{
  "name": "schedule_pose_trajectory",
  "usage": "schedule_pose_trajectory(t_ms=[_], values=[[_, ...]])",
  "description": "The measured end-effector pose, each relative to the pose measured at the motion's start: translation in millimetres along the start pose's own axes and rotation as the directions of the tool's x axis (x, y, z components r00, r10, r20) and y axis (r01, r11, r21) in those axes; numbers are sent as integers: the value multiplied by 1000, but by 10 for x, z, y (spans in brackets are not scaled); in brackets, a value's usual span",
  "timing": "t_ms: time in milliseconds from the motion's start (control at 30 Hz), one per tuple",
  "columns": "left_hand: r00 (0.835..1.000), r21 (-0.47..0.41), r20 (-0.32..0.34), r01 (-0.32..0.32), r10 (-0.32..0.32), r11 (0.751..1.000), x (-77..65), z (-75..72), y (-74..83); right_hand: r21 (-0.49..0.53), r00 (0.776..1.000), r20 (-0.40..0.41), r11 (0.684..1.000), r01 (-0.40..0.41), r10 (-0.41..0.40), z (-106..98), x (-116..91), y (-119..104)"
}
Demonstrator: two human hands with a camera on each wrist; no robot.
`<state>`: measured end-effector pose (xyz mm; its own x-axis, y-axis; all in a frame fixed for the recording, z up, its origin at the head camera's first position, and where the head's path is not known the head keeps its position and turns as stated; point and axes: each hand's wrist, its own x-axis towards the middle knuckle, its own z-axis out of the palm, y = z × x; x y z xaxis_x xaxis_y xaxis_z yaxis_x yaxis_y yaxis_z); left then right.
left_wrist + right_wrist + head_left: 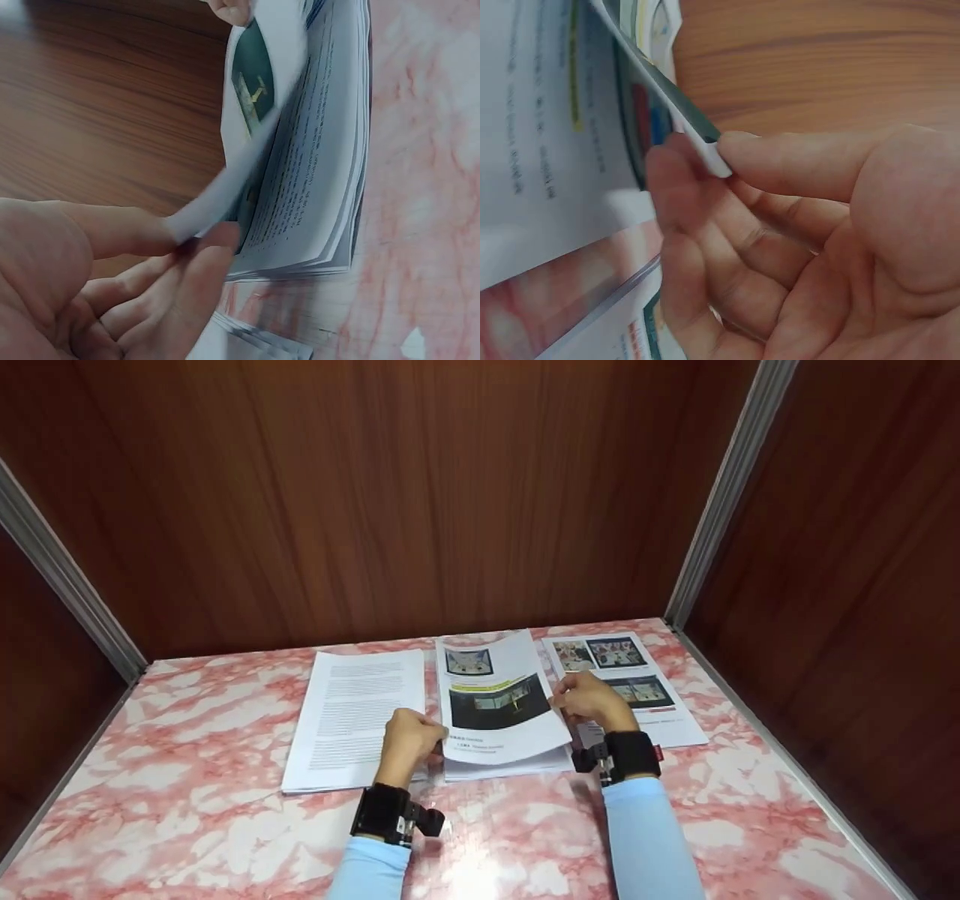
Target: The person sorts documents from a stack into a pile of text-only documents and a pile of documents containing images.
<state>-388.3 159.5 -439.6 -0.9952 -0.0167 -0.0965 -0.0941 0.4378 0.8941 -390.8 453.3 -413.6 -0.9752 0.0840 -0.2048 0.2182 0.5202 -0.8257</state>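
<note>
A printed sheet of paper (495, 742) with dark pictures and a yellow highlighted line is raised and bowed above the middle paper stack (510, 770). My left hand (409, 739) pinches its lower left edge between thumb and fingers. On the right edge, my right hand (592, 701) pinches the same sheet. In the left wrist view, the thumb (127, 229) presses the sheet's edge, and text pages lie below it. The right wrist view has the sheet's edge between thumb (795, 161) and fingers, the other fingers loosely bent.
To the left lies a paper stack (360, 697) covered in text. Another stack (675, 727), with colour pictures, lies at the right, partly behind my right hand. Wood-grain panels (420, 510) enclose the marbled red and white table (202, 780) at the back and sides.
</note>
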Motion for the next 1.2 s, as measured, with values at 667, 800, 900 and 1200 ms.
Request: schedule_pose_trajectory(t_ms=[667, 800, 900, 1200], values=[[995, 130, 62, 64, -72, 989, 0, -7, -33, -143, 999, 27, 989, -40, 44, -17, -10, 109], [995, 148, 64, 61, -71, 987, -14, -14, -27, -164, 998, 35, 986, -41, 47, -14, -15, 111], [995, 166, 70, 59, -72, 984, -27, -19, -16, -147, 996, 36, 986, -73, 79, -11, -20, 116], [992, 185, 80, 86, -103, 979, -14, -39, 0, -174, 993, 33, 979, -102, 109, -22, -13, 112]])
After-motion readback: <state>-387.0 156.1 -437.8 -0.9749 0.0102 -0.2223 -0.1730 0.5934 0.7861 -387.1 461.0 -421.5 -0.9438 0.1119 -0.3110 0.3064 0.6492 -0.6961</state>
